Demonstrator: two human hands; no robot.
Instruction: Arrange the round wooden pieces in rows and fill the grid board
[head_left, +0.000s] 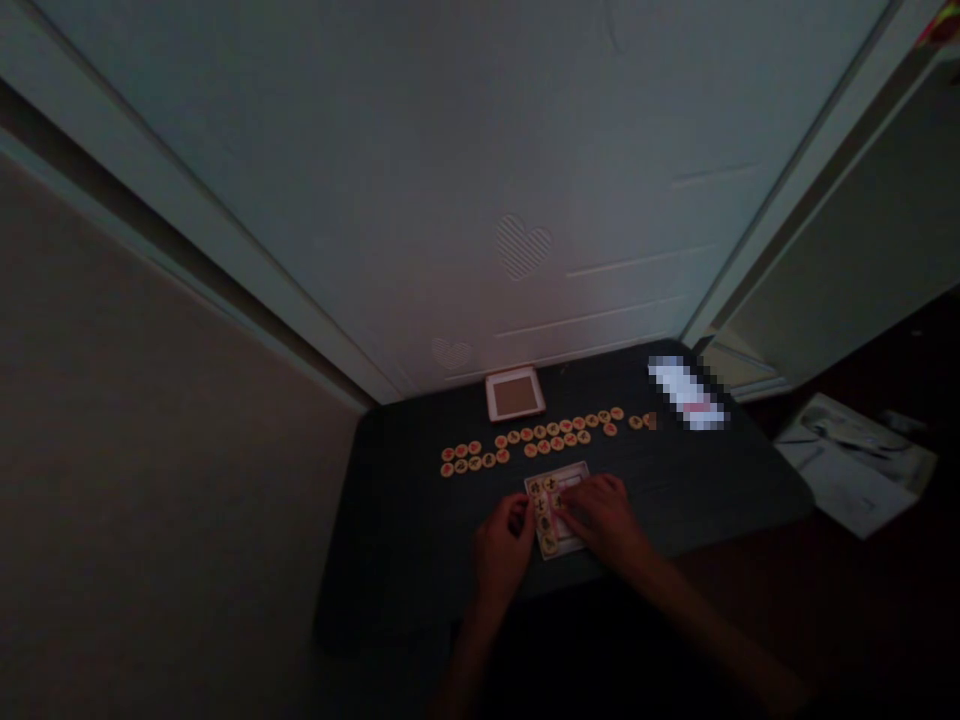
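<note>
Rows of pieces (540, 432) with blurred, illegible markings (553, 429)

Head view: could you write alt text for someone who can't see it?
A person's left hand is at the left edge of a shallow box containing round, marked pieces; the right hand is over its right side. Similar discs lie in rows on a dark table, with a pale-rimmed tray behind them.
</note>
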